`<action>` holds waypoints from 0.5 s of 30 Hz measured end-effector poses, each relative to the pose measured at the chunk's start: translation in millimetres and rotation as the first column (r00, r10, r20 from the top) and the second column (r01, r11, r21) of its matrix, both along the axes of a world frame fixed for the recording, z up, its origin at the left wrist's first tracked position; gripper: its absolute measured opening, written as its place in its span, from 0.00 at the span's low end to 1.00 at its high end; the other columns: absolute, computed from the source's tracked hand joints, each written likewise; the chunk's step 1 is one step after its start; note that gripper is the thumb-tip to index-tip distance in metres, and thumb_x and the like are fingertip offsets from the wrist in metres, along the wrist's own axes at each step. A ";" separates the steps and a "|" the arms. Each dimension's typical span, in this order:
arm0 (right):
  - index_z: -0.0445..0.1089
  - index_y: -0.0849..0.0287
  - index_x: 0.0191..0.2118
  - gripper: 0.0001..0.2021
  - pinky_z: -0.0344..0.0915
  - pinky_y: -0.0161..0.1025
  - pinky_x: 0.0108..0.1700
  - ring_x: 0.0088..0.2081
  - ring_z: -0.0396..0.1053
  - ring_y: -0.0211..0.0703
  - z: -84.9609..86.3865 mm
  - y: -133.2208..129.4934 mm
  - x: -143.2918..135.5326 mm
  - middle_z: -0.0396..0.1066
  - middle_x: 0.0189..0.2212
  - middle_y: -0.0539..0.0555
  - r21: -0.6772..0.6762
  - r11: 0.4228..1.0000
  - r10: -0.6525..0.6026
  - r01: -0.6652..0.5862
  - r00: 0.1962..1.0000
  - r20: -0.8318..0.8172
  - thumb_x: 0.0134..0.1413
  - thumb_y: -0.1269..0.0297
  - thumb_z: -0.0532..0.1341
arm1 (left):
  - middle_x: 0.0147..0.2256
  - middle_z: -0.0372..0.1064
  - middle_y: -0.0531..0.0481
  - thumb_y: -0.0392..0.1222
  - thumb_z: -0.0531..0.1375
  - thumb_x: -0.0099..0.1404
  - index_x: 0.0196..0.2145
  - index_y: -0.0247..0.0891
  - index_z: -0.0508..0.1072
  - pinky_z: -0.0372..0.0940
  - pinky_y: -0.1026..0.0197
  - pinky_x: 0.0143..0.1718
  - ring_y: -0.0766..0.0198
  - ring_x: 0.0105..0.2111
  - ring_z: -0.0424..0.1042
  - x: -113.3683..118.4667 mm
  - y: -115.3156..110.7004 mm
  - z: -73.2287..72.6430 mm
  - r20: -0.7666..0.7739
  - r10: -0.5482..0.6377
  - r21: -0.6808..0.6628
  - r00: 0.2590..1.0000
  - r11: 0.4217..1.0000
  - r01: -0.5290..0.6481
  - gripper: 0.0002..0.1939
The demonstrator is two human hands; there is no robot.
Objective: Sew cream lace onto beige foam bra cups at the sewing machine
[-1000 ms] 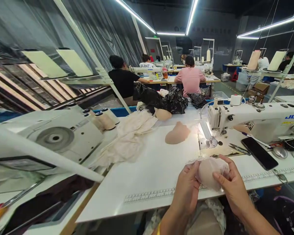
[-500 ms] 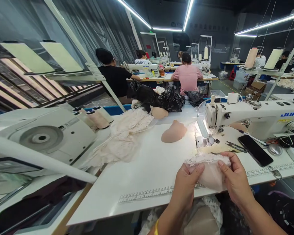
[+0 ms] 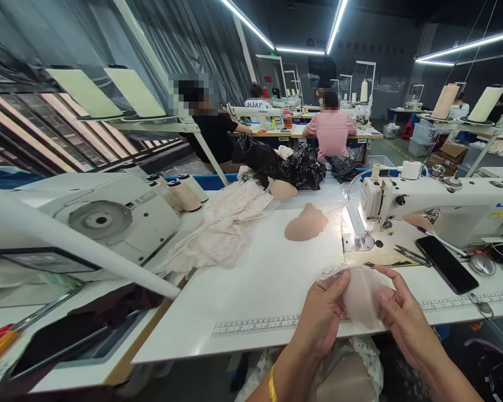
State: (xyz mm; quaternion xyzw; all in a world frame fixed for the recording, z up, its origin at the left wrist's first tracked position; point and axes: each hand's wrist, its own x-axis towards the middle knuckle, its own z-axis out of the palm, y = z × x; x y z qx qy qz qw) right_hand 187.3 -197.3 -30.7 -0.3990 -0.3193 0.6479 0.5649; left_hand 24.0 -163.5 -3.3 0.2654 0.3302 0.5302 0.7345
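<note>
Bra cup (image 3: pixel 360 298), pale pink with a lace strip (image 3: pixel 333 272) along its top edge, is held in the lower centre-right of the frame, just over the near edge of the white table (image 3: pixel 255 285). Not under the needle yet: it sits in front of the sewing machine (image 3: pixel 436 204), well short of the presser foot (image 3: pixel 362 241), so I judge this as lining up lace to cup before stitching. No finished seam that I can make out on it.

Left hand (image 3: pixel 321 318): fingers curled, thumb on top, pinching the cup's left edge together with the lace. Right hand (image 3: pixel 402 315): closed on the cup's right side, thumb pressed over the front, fingers behind. Both wrists come up from the bottom edge, palms turned toward each other.

Another plain cup (image 3: pixel 305 223) lies on the table mid-frame, apart from the hands; a lace pile (image 3: pixel 222 234) lies left of it. Snips (image 3: pixel 411 255) and a phone (image 3: pixel 446 255) lie right of the needle plate.
</note>
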 end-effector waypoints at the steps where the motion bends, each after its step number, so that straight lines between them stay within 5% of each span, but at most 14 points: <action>1: 0.61 0.47 0.63 0.35 0.72 0.45 0.44 0.40 0.77 0.49 0.7 -0.4 -1.2 0.79 0.45 0.55 -0.005 1.000 -0.003 0.003 1.000 0.005 0.54 0.50 0.74 | 0.43 0.82 0.38 0.52 0.77 0.54 0.43 0.33 0.84 0.73 0.52 0.50 0.46 0.47 0.78 0.9 0.4 0.2 0.005 0.013 0.004 1.000 1.000 -0.013 0.24; 15: 0.60 0.48 0.63 0.39 0.70 0.40 0.48 0.43 0.76 0.45 0.7 8.8 -1.8 0.79 0.45 0.53 -0.008 1.000 -0.019 0.018 1.000 -0.021 0.49 0.58 0.78 | 0.43 0.80 0.38 0.51 0.76 0.56 0.42 0.31 0.83 0.71 0.54 0.48 0.48 0.47 0.76 5.3 0.7 4.5 0.023 0.024 0.043 0.999 0.999 -0.025 0.23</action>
